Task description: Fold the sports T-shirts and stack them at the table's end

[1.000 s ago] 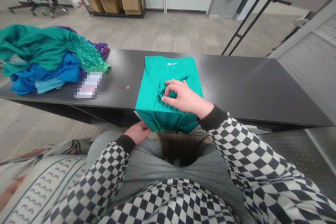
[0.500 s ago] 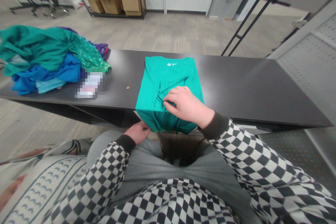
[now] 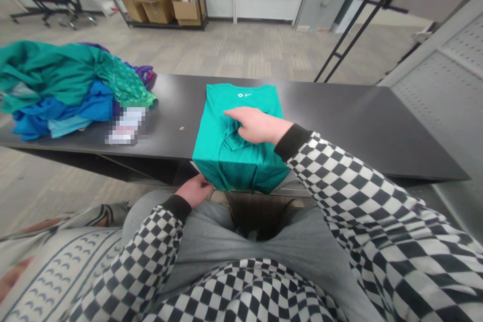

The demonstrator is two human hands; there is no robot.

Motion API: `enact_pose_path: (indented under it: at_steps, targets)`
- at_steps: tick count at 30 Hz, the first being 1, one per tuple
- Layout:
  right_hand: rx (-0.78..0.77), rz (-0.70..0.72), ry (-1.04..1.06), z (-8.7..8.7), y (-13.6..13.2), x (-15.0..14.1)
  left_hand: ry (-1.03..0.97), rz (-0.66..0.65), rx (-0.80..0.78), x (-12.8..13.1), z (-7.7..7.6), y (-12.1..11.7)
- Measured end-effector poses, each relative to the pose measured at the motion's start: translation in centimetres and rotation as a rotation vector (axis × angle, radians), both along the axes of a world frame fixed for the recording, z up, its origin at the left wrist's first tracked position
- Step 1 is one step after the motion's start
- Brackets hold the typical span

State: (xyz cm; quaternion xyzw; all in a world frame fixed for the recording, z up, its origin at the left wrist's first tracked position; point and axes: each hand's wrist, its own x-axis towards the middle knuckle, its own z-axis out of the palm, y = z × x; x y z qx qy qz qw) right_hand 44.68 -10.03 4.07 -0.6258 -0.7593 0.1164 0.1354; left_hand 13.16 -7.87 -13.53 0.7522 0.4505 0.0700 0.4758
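A teal shirt [image 3: 226,153] with a small white logo lies folded lengthwise on the black table [image 3: 339,121], its near end hanging over the front edge. My right hand [image 3: 253,125] rests on the shirt's middle, fingers pointing left and pressed on a fold of cloth. Below the table edge, my left hand [image 3: 194,190] pinches the shirt's lower left corner. Both sleeves are black-and-white checked.
A heap of teal, blue and purple garments [image 3: 64,85] sits on the table's left end, with a blurred white item [image 3: 126,125] beside it and a small crumb [image 3: 182,128] nearby. A patterned cloth [image 3: 56,261] lies at my lower left. Shelves with cardboard boxes [image 3: 162,7] stand far behind.
My right hand let go of its pinch near the shirt's front, slid up and away to the middle, and now presses flat. My left hand kept its hold at the corner.
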Motion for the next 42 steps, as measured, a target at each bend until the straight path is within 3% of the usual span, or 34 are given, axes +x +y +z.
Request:
enact_pose_path:
  at_steps: [4, 9, 13, 16, 19, 22, 24, 26, 29, 32, 34, 37, 42]
  targets:
    - [-0.057, 0.002, 0.057, 1.1, -1.4, 0.2, -0.086, 0.031, -0.065, -0.3, -0.7, 0.5]
    - [-0.147, 0.04, -0.065, 1.6, -4.3, 0.7, -0.132, 0.034, -0.178, -0.1, -0.6, 0.7]
    - [-0.059, -0.009, -0.056, 0.9, -5.6, 1.0, -0.21, -0.011, -0.24, 0.2, 0.0, 0.5]
    - [-0.009, -0.069, -0.011, 0.5, -6.7, 1.2, -0.149, -0.028, -0.181, 0.1, 0.6, 0.4]
    - [0.068, -0.103, 0.153, 1.1, -8.8, 1.3, -0.026, -0.015, -0.085, -0.3, 1.2, 0.4]
    - [0.244, -0.262, 0.44, 1.9, -12.4, 0.9, 0.035, -0.001, -0.033, -0.5, 1.6, 0.6]
    - [0.272, -0.36, 0.65, 1.3, -15.3, -0.1, 0.047, 0.012, -0.039, -0.5, 1.9, 0.7]
    - [0.199, -0.422, 0.849, -0.9, -18.2, -1.7, 0.036, 0.037, -0.071, -0.3, 2.1, 0.7]
    - [0.043, -0.56, 1.069, -6.9, -21.7, -4.3, -0.064, 0.066, -0.175, 0.0, 2.3, 0.7]
    - [0.009, -0.884, 1.102, -13.2, -23.3, -6.0, -0.123, 0.077, -0.284, 0.1, 2.3, 0.8]
    - [0.014, -1.043, 1.061, -16.3, -23.3, -6.3, -0.081, 0.074, -0.291, 0.1, 2.1, 0.9]
    - [0.013, -1.029, 1.001, -18.7, -22.1, -6.0, -0.028, 0.021, -0.229, 0.1, 1.5, 1.1]
    - [-0.02, -0.976, 0.875, -20.1, -20.3, -5.0, 0.12, -0.108, -0.105, 0.5, 1.0, 1.4]
